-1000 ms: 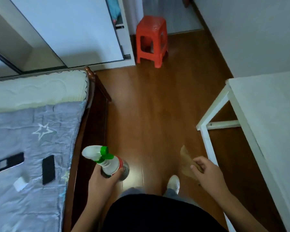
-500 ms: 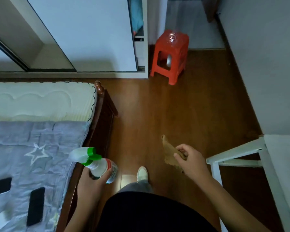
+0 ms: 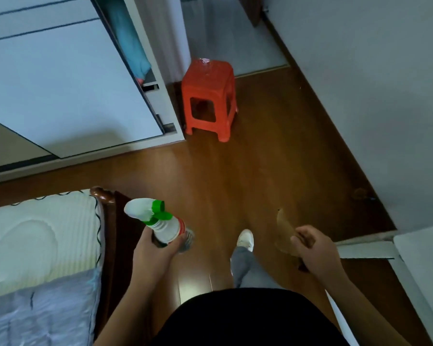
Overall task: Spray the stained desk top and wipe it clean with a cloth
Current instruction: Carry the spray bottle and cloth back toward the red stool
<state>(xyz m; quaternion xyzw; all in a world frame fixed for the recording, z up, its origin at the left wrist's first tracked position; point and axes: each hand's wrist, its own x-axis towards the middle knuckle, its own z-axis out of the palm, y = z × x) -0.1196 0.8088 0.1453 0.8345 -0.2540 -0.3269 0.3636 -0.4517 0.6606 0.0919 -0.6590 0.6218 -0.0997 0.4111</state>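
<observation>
The left hand (image 3: 152, 254) grips a bottle (image 3: 166, 229) from below, fingers and thumb curled round its lower body. The bottle's white trigger head, with a green nozzle and collar, points up toward the camera. The body is white with a red band, and its base is hidden behind the hand. The bottle hangs over the floor (image 3: 273, 171), just beside the dark wooden edge of the bed (image 3: 35, 245). The right hand (image 3: 316, 252) is curled round a brown cloth (image 3: 284, 232), with the thumb on top. One pointed corner of the cloth sticks up past the knuckles, and the rest is bunched under the fingers. This hand is in the air above the floor, near the white rail under the tabletop (image 3: 425, 270) but apart from it. Only a corner of the tabletop shows, at the lower right edge, white and lying against the wall (image 3: 373, 83); no stain can be made out on the part in view. Between the two hands a white shoe (image 3: 245, 239) and a grey trouser leg stand on the brown floorboards, with a black shirt below them. A red plastic stool (image 3: 209, 96) stands farther off, just beside the end of a white wardrobe (image 3: 60, 83). The wardrobe's sliding door leaves a gap with a teal garment (image 3: 133, 51) in it. The bed has a white quilted mattress, a grey-blue cover at the lower left and a rounded wooden corner post.
</observation>
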